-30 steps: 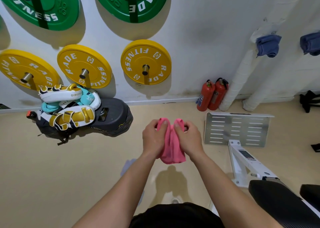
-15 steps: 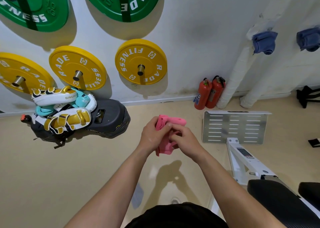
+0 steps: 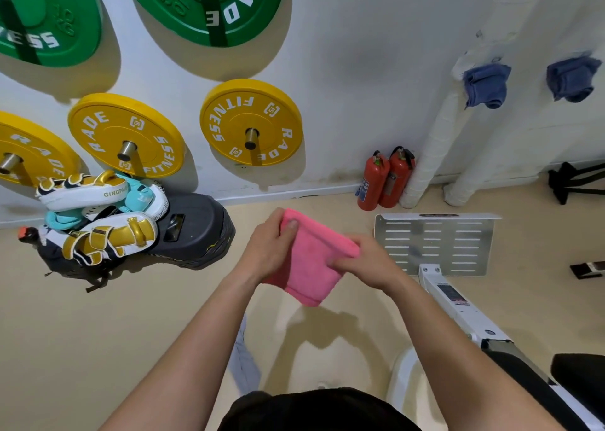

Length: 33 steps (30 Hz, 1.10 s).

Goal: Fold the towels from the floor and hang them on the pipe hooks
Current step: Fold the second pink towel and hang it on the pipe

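Observation:
A folded pink towel (image 3: 311,263) hangs in the air in front of me, above the beige floor. My left hand (image 3: 266,248) grips its upper left corner, thumb on top. At the towel's right edge my right hand (image 3: 363,262) pinches the cloth. Two folded blue towels hang on the white wrapped pipes at the upper right: one blue towel (image 3: 486,85) on the nearer pipe (image 3: 432,155) and a second blue towel (image 3: 571,76) further right. A pale grey cloth (image 3: 244,362) lies on the floor below my left forearm, partly hidden by it.
Yellow weight plates (image 3: 250,122) and green ones hang on the wall. Boxing pads (image 3: 98,221) lie piled on a black base at the left. Two red fire extinguishers (image 3: 384,180) stand by the pipes. A perforated metal footplate (image 3: 435,244) and white machine frame stand at the right.
The bunched pink towel has been spread into a flat folded square. My hands have moved apart to its left and right edges. The camera has come slightly closer.

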Motion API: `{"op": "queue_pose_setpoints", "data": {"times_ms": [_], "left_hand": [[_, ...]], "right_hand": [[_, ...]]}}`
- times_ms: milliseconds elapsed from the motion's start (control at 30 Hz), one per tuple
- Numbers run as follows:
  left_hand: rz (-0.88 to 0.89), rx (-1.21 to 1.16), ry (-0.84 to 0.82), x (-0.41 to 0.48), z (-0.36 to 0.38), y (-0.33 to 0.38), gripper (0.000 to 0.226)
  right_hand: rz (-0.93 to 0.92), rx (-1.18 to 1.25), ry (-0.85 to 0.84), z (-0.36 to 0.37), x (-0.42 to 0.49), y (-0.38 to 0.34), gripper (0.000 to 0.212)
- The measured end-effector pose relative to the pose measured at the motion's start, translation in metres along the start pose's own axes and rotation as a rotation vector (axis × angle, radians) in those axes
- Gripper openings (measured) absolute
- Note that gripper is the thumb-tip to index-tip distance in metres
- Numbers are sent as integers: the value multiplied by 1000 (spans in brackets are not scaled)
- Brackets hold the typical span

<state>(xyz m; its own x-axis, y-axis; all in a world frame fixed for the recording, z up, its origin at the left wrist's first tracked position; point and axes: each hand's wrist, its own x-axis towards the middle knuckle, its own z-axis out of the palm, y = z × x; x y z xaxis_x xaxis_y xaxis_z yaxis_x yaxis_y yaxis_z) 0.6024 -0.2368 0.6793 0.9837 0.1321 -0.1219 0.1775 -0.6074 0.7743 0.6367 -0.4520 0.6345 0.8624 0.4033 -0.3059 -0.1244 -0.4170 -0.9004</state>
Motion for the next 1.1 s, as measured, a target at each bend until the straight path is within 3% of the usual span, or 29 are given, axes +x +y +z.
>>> {"op": "queue_pose_setpoints", "data": {"times_ms": [133,200,333,633,867,1100], "left_hand": [[-115,-5,223,16,34,15,28],[-124,13,239,30,50,31,32],[-60,12,188,69,72,65,34],[177,-42,70,207,101,183,36],[327,-150,36,335,119,301,37],[533,-208,-25,425,130,424,37]], "right_hand": [[-16,453,262,-18,3,-10,17],[-10,393,450,-24,10,-15,5],[18,-2,738,-51,21,-22,25],[16,-155,935,-202,82,-64,30],[-63,-207,1069,-342,145,-118,22],[-91,-240,1247,-471,185,-154,31]]}}
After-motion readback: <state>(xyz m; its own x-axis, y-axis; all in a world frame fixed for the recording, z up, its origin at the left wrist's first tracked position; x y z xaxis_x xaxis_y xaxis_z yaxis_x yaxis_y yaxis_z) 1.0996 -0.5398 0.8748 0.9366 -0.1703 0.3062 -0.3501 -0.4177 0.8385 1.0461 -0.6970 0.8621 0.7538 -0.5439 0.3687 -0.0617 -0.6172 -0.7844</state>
